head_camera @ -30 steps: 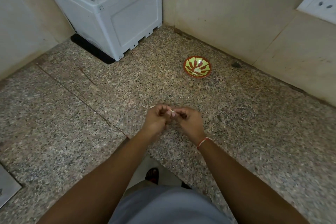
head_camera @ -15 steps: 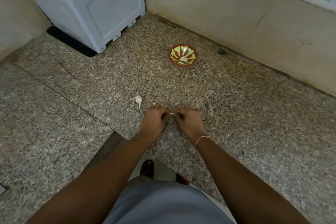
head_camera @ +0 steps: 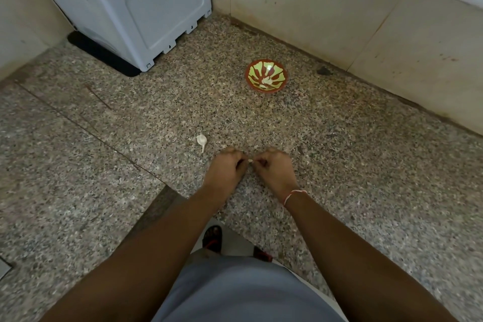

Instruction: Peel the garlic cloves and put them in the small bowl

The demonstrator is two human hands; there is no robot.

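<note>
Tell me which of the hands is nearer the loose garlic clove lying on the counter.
Left. The left hand sits just right of and below the loose garlic clove; the right hand is farther right, beyond the left one.

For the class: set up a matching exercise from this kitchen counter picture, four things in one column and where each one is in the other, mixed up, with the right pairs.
Things
1. small bowl
2. loose garlic clove
3. white box
4. thread band

Places
A. far left corner of the counter
B. on the right wrist
C. on the counter, just left of the hands
D. near the back wall, beyond the hands

Pairs: 1-D, 2-C, 3-A, 4-B
</note>
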